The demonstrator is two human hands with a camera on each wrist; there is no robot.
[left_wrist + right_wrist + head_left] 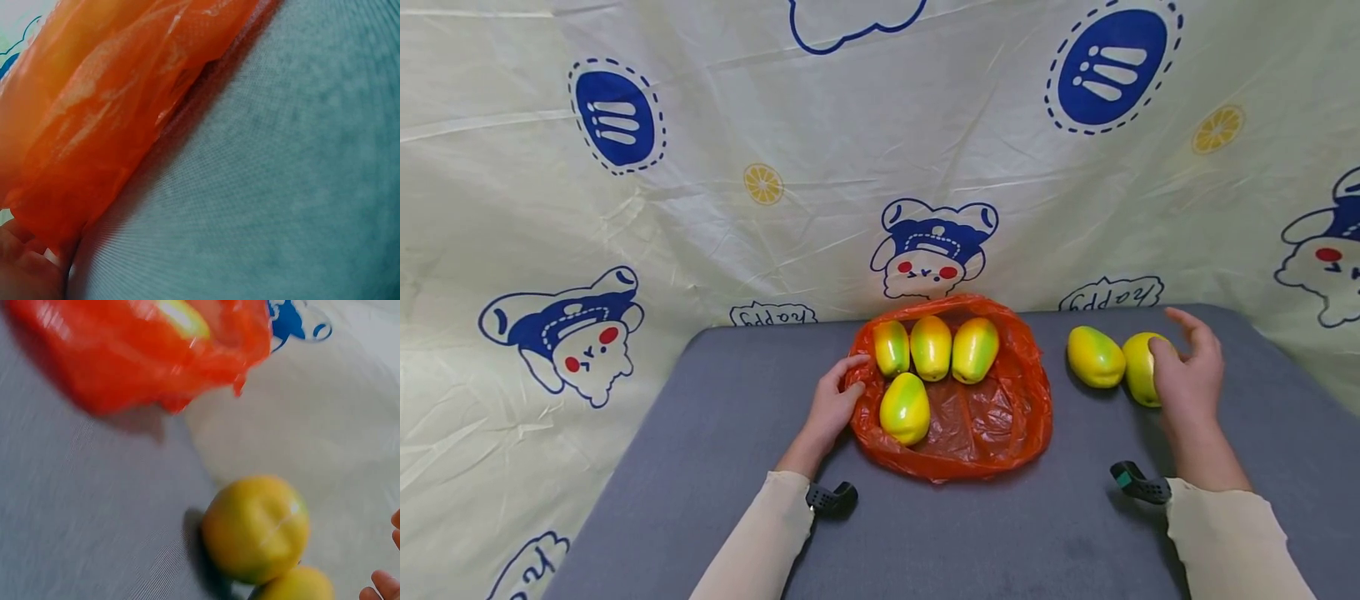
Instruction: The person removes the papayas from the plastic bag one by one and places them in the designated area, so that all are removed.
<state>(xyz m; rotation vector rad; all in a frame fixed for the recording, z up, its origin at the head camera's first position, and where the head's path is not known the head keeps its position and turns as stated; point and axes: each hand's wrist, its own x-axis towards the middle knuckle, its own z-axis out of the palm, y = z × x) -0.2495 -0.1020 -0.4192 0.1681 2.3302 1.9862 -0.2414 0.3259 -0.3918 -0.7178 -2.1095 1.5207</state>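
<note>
An orange plastic bag [992, 417] lies open on the grey table [700, 433] and holds several yellow-green fruits [905, 407]. My left hand [848, 372] grips the bag's left rim, with its fingers curled over the edge. In the left wrist view the bag [94, 125] fills the upper left, with my fingers [25, 269] at its lower corner. Two more fruits lie on the table to the right of the bag, one [1095, 357] free. My right hand [1183, 350] rests on the other [1138, 371], thumb on it and fingers spread. The right wrist view shows both fruits [256, 528] [297, 586].
A cream cartoon-print cloth [880, 150] hangs as a backdrop behind the table and drapes past its sides. Black wrist camera mounts [831, 498] [1138, 483] sit at my cuffs. The table's near half shows bare grey surface [985, 533].
</note>
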